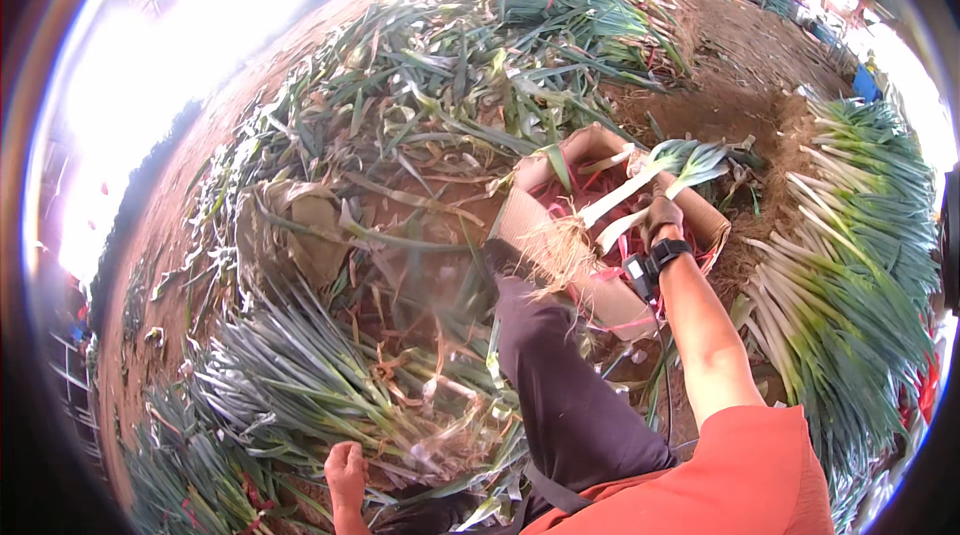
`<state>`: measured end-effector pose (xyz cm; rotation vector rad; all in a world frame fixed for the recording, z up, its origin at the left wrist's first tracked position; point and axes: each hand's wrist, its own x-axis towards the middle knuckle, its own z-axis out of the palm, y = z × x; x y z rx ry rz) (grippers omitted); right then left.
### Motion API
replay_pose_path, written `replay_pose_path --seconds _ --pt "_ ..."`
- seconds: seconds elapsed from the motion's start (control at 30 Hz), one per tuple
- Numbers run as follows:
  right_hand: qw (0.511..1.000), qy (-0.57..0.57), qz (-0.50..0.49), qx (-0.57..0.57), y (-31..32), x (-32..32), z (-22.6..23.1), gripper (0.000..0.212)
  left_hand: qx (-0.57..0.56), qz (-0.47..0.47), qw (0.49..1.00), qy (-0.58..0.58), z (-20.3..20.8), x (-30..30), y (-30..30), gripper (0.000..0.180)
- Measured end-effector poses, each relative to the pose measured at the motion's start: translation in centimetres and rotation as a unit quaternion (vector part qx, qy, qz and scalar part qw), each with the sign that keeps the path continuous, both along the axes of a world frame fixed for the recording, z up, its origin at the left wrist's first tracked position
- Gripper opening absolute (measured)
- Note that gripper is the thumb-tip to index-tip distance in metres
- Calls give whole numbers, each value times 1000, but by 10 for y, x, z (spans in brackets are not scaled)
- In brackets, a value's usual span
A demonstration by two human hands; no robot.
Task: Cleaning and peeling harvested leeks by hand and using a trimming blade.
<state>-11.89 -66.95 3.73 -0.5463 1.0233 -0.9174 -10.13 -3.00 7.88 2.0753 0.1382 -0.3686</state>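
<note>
My right hand (662, 214), wearing a dark wristband with a small device, reaches over an open cardboard box (519, 217). Its fingers are closed round a couple of leeks (622, 199), whose cut green tops point away to the right and whose stringy roots hang over the box's near left side. Pink-red ties (570, 197) lie inside the box. At the lower left, my left hand (346, 473) is curled shut beside a heap of untrimmed leeks (290, 370), and nothing shows in its fingers.
A long row of leeks (835, 265) lies on the right, white ends facing the box. Loose leaves (400, 85) cover the ground beyond and to the left. More leeks (590, 5) are stacked farther off. My bent leg (565, 365) is close to the box's near side.
</note>
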Motion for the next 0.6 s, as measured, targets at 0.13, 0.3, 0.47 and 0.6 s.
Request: replay_pose_path --seconds 0.13,0.3,0.47,0.6 --pt "993 -103 42 50 -18 6 -23 20 10 20 999 41 -9 -2 2 13" --pt "944 -310 75 80 -61 6 -47 16 20 24 992 120 -29 5 3 21" --pt "945 -280 159 64 -59 23 -35 13 47 45 978 197 -15 -12 -23 26" --pt "937 -273 202 84 -64 27 -48 4 21 60 975 215 -33 -14 -16 23"
